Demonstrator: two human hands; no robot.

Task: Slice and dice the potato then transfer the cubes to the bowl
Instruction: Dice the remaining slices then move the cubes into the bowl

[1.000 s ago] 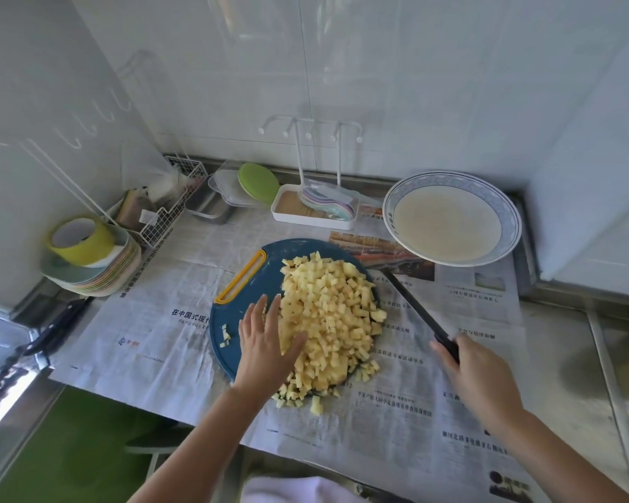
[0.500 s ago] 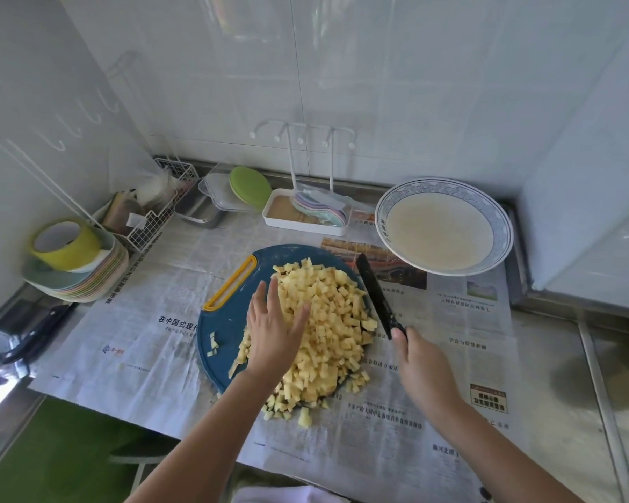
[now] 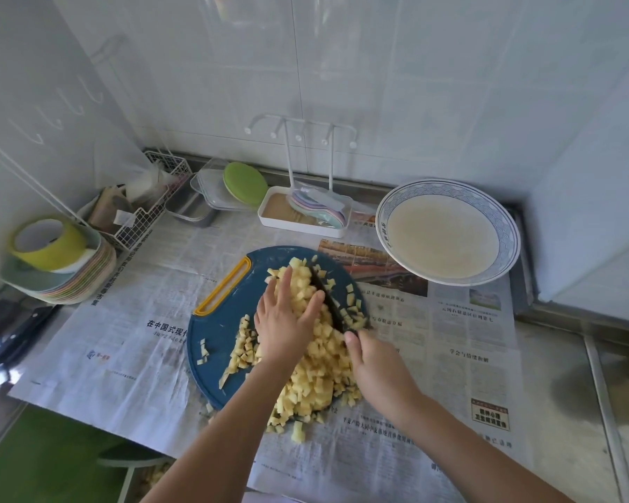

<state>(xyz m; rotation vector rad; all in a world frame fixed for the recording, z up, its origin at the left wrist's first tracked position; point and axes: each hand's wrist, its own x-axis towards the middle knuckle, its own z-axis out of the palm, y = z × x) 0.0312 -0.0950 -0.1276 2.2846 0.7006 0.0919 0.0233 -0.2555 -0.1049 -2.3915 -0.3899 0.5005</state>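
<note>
Knife (image 3: 332, 307) now amid cubes (image 3: 316, 375) beneath fingers (image 3: 284, 289)

Bright, even, diffuse daylight. Glossy wall tiles (image 3: 378, 85) carry faint reflections. Glare patch just beyond the tabletop (image 3: 560, 357) left edge; soft dim shadow near its right edge. Wide-angle bending toward the corners. The knife (image 3: 335, 314) blade is slightly motion-blurred; fine detail soft overall.

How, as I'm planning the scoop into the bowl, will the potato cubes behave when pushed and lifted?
The cubes are a loose heap, so they will likely scatter rather than move as one; some lie off the board on the newspaper. Small and light, they should lift in batches pressed between left hand and knife, probably shedding a few.
</note>
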